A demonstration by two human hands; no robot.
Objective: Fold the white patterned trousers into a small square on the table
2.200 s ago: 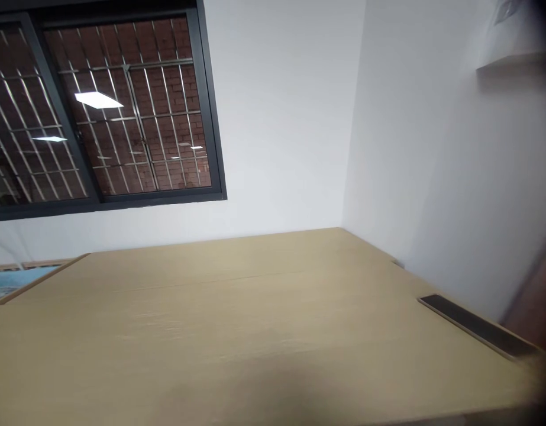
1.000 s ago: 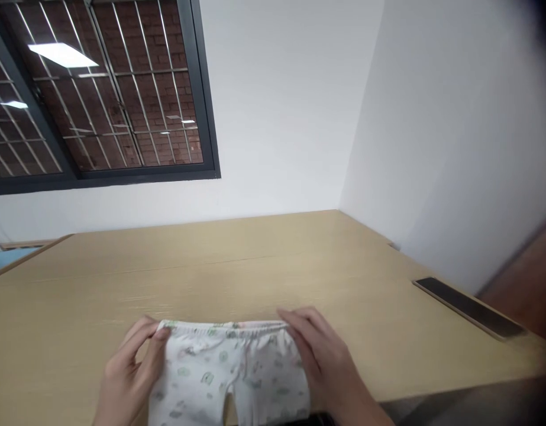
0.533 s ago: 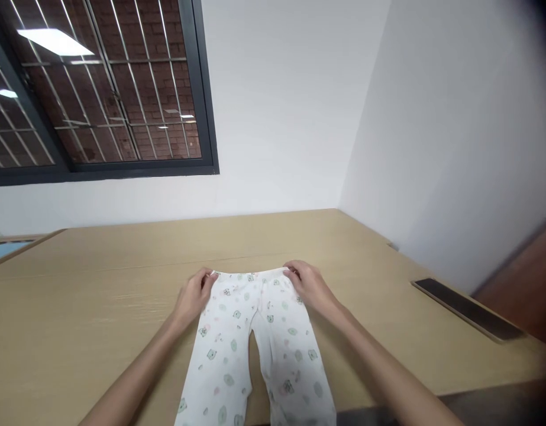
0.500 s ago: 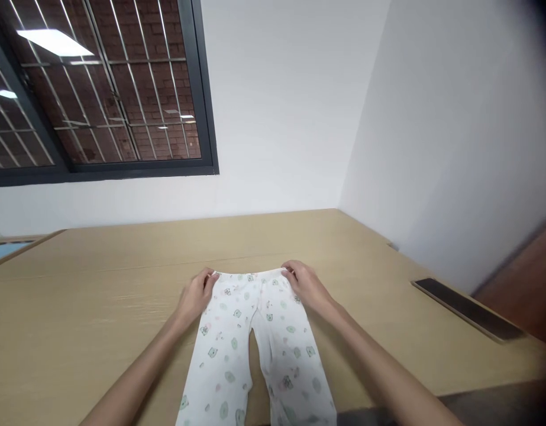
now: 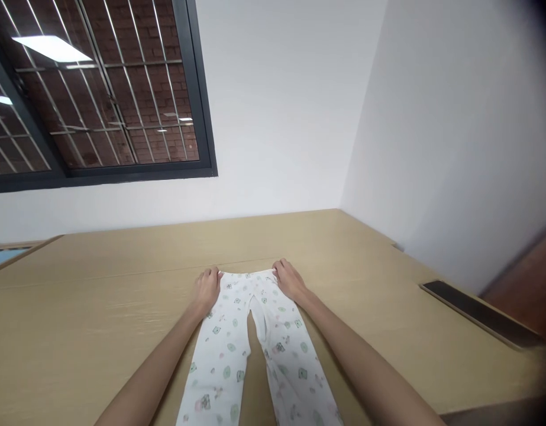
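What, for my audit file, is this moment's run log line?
left hand: on waistband of white printed pants | right hand: on waistband | pants: flat on wooden table

Pale wood desk (image 5: 294, 236) in corner of white walls (image 5: 281, 106); dark-framed barred window (image 5: 90, 100) showing red brick (image 5: 144, 89); black slot (image 5: 481, 313) in desktop.

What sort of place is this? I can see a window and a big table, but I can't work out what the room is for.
Probably a plain office or workroom, though that's hard to be sure of. A long wood-look desk has a dark strip set into it, the white wall is bare, and a barred window faces brickwork.
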